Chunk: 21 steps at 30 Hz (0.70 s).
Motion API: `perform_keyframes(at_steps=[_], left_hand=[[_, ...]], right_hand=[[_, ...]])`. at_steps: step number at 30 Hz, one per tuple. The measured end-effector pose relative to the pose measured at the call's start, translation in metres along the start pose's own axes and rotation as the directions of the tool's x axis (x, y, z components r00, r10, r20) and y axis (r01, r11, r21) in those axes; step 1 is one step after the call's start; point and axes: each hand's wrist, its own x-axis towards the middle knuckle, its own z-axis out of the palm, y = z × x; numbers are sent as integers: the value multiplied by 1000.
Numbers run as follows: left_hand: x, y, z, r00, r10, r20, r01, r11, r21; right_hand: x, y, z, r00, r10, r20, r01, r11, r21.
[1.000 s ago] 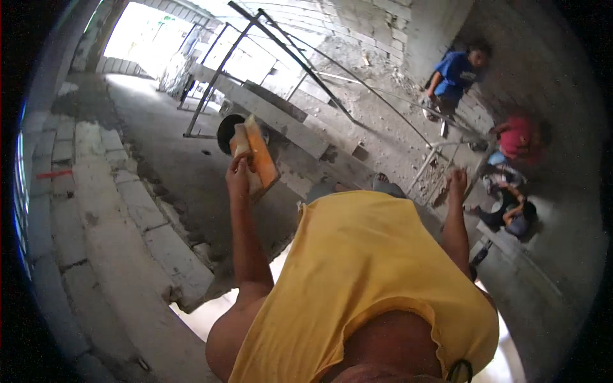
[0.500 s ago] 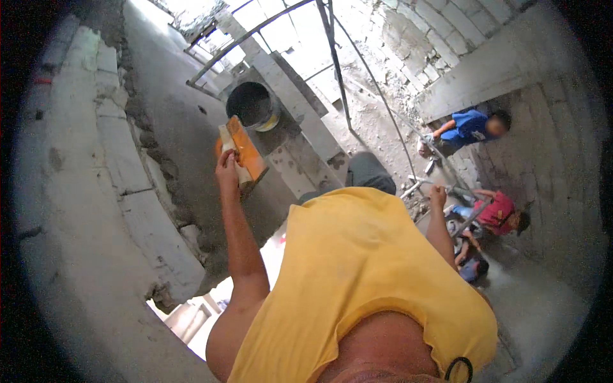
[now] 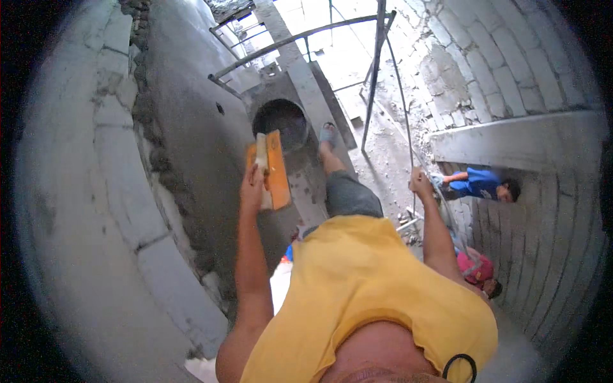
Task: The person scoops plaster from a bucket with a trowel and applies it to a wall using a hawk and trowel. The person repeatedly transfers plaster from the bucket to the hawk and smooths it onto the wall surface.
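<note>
A flat, rectangular orange plastering float [image 3: 278, 173] with a pale, bar-shaped handle [image 3: 261, 145] running lengthwise along it is gripped by the left hand [image 3: 251, 191], fingers around the handle. Its long side points away from the wearer. It lies nearer the wearer than the round, dark bucket [image 3: 281, 110], its far end overlapping the bucket's near side in view; whether they touch is unclear.

Head view: left of two fisheyes, looking down.
Yellow shirt [image 3: 373, 271]: nearest, lower middle.
Left hand [image 3: 253, 184], right hand [image 3: 420, 182]: farther out, mid-view.
Block wall [image 3: 504, 60]: beyond, curving toward the rim.
</note>
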Motion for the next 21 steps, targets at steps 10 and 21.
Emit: perform_keyframes(at_steps=[10,21], left_hand=[[138,57,-21,973,-228,-36,229,973,35],[261,-45,-32,924,-349,-155,376,902,210]], right_hand=[[217,-328,94,894,-108,435,-63,931,359],[326,-401,282,893,21,450,-125,971,202]])
